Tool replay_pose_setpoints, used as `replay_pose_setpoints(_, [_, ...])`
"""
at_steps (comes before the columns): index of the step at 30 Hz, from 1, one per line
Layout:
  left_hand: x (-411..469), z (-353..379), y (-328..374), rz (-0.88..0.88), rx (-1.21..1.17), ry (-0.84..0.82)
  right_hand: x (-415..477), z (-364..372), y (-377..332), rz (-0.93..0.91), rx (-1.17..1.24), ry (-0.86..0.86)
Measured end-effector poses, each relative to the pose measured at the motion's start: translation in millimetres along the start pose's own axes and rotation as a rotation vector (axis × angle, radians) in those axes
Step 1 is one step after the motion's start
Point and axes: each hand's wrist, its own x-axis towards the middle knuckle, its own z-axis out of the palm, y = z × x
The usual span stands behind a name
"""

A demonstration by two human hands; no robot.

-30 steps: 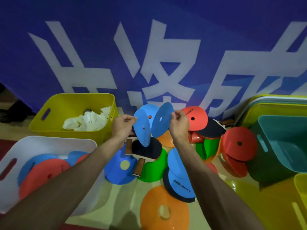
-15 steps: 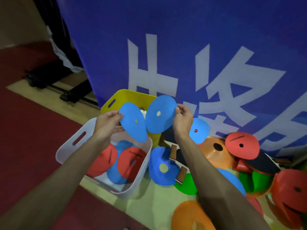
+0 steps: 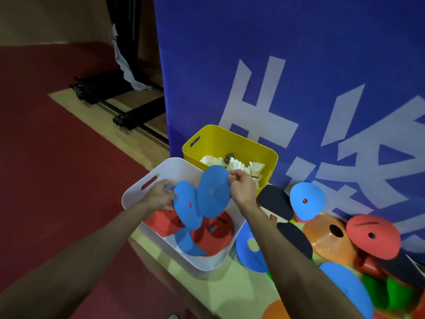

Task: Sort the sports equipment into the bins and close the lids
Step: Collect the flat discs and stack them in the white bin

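Observation:
My left hand point(image 3: 159, 197) pinches the edge of a blue disc cone point(image 3: 186, 209), and my right hand point(image 3: 241, 185) pinches the top edge of a second blue disc cone point(image 3: 212, 192). Both discs hang over the white bin point(image 3: 147, 183), which holds red and blue disc cones point(image 3: 213, 233). Behind it stands a yellow bin point(image 3: 220, 140) with white shuttlecocks point(image 3: 236, 165) inside. To the right on the floor lie more disc cones: blue point(image 3: 307, 199), orange point(image 3: 331, 240), red point(image 3: 372, 236), along with black table-tennis paddles point(image 3: 274, 201).
A blue banner point(image 3: 276, 77) with white characters stands right behind the bins. Dark red flooring point(image 3: 57, 169) spreads to the left, with a black stand base point(image 3: 128, 116) farther back. Green cones point(image 3: 391, 293) lie at the lower right.
Both hands carried the two blue discs leftward from the pile to above the white bin and lowered them toward it. My view swung left as well.

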Motion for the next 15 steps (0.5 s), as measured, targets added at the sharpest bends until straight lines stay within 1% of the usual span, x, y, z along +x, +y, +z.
replay_pose_setpoints(2, [5.0,-2.3,-15.7,-0.016,0.109,-0.003,-1.7,9.8,6.3,-0.002,-0.084,-0.065])
replay_pose_setpoints(4, [12.5,-4.9,-28.8,0.061,0.253,0.043,-4.3,19.6,12.5,0.015,-0.112,-0.104])
replay_pose_setpoints(10, [11.9,-15.4,-2.0,0.166,0.317,0.113,-5.5,43.7,15.3,0.03,-0.15,-0.179])
replay_pose_setpoints(15, [13.5,-16.9,7.0,0.257,0.196,0.13,-8.0,57.8,17.1,0.012,-0.248,-0.325])
